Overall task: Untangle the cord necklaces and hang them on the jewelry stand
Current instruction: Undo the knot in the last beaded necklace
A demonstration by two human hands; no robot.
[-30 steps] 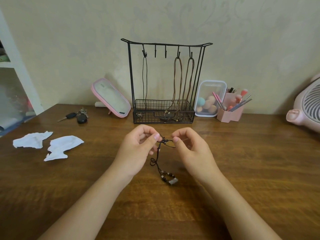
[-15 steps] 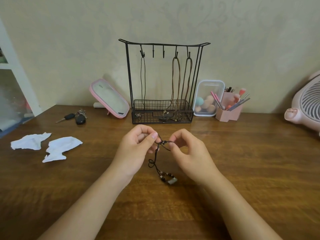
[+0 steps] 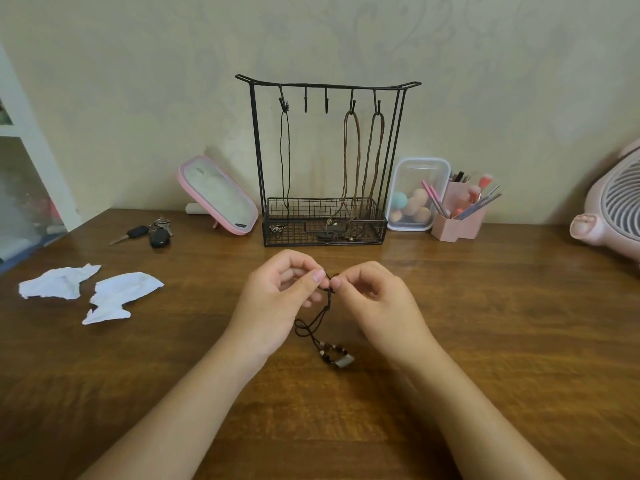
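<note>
Head view: left hand (image 3: 273, 306) and right hand (image 3: 381, 306) pinch necklace (image 3: 325, 351), pendant (image 3: 344, 360) downward.

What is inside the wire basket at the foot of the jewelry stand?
Ends of one black cord and two brown cords lie in the basket, with small pendants. Mesh hides their details.

Checked for legible text, brand, number or sign: none found. Noted on the lower rim of the pink mirror (image 3: 218, 195) a small dark label strip (image 3: 241, 225), too small to read. Noted near its top a faint oval mark (image 3: 199, 170), illegible.
</note>
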